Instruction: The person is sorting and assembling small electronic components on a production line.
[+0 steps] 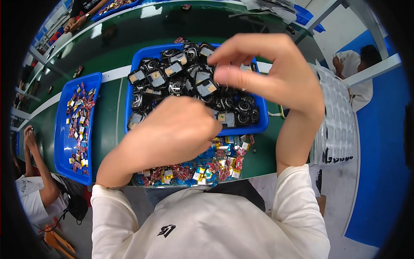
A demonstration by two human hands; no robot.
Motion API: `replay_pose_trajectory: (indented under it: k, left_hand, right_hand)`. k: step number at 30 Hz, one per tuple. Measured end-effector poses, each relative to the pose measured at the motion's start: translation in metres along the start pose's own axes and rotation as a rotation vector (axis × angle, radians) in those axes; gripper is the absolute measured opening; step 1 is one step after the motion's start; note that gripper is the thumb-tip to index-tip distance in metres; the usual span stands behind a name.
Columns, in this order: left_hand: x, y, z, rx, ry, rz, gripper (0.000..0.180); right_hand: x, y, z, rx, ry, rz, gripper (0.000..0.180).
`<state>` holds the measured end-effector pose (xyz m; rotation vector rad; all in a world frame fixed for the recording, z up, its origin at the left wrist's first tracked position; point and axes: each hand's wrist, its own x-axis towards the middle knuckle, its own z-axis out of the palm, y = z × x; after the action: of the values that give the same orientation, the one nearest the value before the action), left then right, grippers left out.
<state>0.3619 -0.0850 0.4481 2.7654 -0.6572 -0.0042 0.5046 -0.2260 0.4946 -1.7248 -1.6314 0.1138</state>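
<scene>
My left hand (181, 129) is curled closed with its knuckles up, above the front edge of a blue bin (264, 123). Its fingertips are hidden, and what they hold, if anything, cannot be made out. To the right and higher, my right hand (267, 69) hovers over the bin, slightly blurred, thumb and fingers apart with nothing seen between them. Black watch-like cases (156, 78) fill the bin in a heap, some showing grey and tan faces, others round dark parts. Below my left hand lie small red circuit boards with white and yellow pieces (200, 174) in a clear tray.
A long blue tray (60, 129) at the left holds similar small red, white and yellow parts. Both stand on a green table (108, 110). Stacked clear plastic trays (338, 116) rise at the right. Other people sit at the left, far left and right. Metal frame bars (373, 71) cross the edges.
</scene>
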Motion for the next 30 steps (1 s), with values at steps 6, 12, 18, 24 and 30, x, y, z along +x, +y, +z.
replay_pose_trajectory:
  k: [6,12,18,24,30]
  left_hand:
    - [-0.007,-0.011,-0.029,-0.437,0.355,-0.120,0.012]
    - [-0.014,-0.016,-0.037,-0.540,0.353,-0.141,0.018]
    - [-0.007,-0.008,-0.040,-0.644,0.387,-0.240,0.019]
    - [-0.011,-0.019,-0.038,-0.571,0.588,-0.003,0.016]
    - [-0.006,-0.007,-0.043,-0.662,0.657,-0.168,0.023]
  right_hand:
    - [-0.002,0.002,0.006,0.097,-0.265,-0.100,0.025]
    - [-0.002,-0.007,-0.003,0.122,-0.083,-0.087,0.015]
    - [-0.002,-0.007,-0.004,0.177,-0.014,-0.051,0.015]
    - [0.000,-0.007,-0.003,0.194,-0.011,-0.092,0.016]
    - [-0.003,-0.010,-0.004,0.363,0.041,0.079,0.016]
